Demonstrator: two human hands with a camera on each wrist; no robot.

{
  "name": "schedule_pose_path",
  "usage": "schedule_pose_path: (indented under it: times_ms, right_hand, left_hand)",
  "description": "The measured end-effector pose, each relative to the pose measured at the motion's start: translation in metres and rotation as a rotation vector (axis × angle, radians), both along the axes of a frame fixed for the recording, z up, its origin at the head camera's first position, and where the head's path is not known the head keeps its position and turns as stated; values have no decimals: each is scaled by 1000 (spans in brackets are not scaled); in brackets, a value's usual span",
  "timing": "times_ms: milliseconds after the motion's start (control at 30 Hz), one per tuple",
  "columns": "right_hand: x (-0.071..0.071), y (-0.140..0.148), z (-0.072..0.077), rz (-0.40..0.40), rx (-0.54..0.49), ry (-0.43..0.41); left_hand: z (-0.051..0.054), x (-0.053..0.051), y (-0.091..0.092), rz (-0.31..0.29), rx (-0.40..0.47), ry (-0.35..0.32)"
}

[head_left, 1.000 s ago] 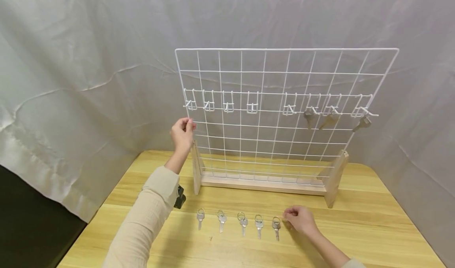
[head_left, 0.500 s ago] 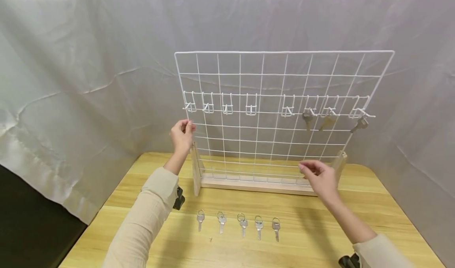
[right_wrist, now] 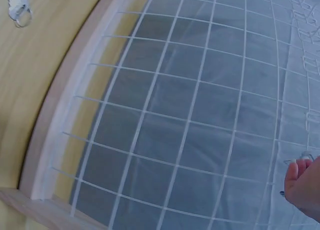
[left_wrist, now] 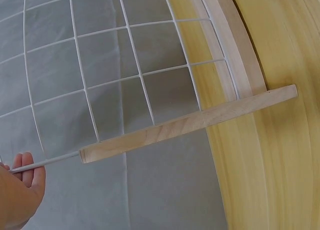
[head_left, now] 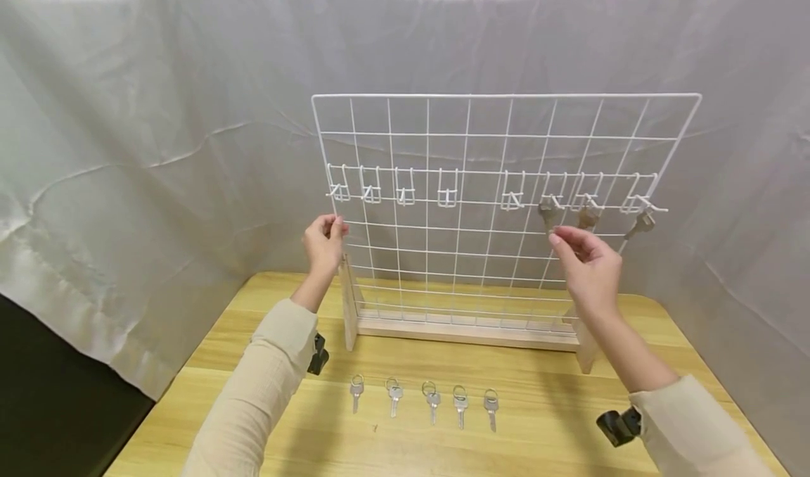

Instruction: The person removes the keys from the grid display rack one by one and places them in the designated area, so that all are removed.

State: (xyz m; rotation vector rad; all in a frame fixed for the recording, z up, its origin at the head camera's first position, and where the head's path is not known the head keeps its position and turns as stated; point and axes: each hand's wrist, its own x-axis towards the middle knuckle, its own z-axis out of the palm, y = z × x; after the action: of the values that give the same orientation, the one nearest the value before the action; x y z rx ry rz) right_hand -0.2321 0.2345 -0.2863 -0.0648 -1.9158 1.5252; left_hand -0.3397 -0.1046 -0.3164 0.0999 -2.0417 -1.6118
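Note:
My left hand (head_left: pixel 324 243) grips the left edge wire of an upright white wire grid panel (head_left: pixel 487 95); in the left wrist view its fingers (left_wrist: pixel 27 177) curl round that wire. My right hand (head_left: pixel 588 262) is raised before the panel's right side, thumb and index fingertips close together. They lie just below a hanging key (head_left: pixel 547 210), and whether they pinch it I cannot tell. A second hanging key (head_left: pixel 587 217) is partly hidden behind this hand, and a third key (head_left: pixel 643 222) hangs further right. In the right wrist view the hand (right_wrist: pixel 302 187) shows only at the edge.
Several white hooks (head_left: pixel 405 194) without keys line the same row. Several keys with rings (head_left: pixel 433 396) lie in a row on the wooden table (head_left: pixel 405 456). A wooden base (head_left: pixel 468 333) holds the panel, with grey cloth (head_left: pixel 190 111) behind.
My right hand has risen from the table beside the row of keys to the hanging keys. The second hanging key now hangs less tilted. My left hand has stayed on the panel's edge.

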Motion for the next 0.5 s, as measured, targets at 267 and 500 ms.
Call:
schedule_pose_path:
  times_ms: [267,500]
  right_hand:
    - [-11,-5,15,-46,-27,58]
    - [-20,-9,26,-38,-120,-70]
  left_hand:
    - [-2,-1,0,6,-4,0]
    - [1,0,0,7,-3,-1]
